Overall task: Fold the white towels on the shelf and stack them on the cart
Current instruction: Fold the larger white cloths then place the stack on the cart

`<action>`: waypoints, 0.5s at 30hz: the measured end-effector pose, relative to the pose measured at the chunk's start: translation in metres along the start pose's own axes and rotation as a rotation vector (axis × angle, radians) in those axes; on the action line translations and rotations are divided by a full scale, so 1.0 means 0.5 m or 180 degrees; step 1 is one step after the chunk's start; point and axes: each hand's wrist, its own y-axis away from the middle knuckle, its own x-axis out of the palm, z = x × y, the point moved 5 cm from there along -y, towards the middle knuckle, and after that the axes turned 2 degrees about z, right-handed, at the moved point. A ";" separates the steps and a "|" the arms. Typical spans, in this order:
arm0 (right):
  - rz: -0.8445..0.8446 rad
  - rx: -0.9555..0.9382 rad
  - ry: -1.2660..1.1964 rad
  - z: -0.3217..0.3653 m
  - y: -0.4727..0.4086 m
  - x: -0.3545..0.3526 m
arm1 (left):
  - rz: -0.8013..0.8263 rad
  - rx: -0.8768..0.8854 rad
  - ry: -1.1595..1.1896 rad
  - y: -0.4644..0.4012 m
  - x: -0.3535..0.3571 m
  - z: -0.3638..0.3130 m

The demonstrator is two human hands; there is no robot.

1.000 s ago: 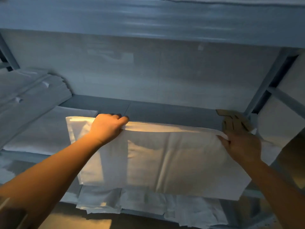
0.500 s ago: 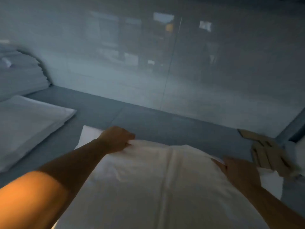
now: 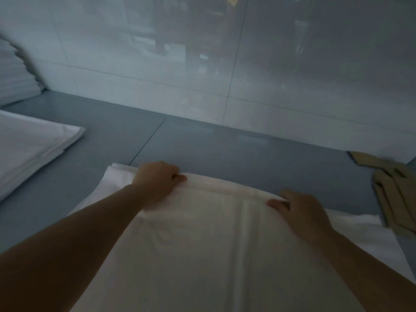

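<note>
Mid-fold: left hand point(image 3: 157, 183) and right hand point(image 3: 301, 212) fingers clamped on towel point(image 3: 202, 244) far edge, on shelf point(image 3: 225, 154). Stacking pending; cart unseen.

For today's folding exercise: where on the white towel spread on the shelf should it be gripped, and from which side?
Probably the white towel is best pinched along its far folded edge, reaching over from the near side, as the left hand and right hand do; that doubled edge lies straight.
</note>
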 end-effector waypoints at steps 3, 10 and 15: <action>-0.0573 0.0272 0.0446 0.025 0.005 -0.014 | -0.0362 -0.0478 -0.0214 0.003 -0.026 -0.024; -0.1066 -0.0842 -0.0815 0.217 0.096 -0.004 | -0.0809 0.0422 0.0432 0.129 -0.024 -0.256; -0.0771 -0.0894 -0.1235 0.227 0.132 0.018 | 0.0104 0.0343 0.0406 0.174 0.047 -0.260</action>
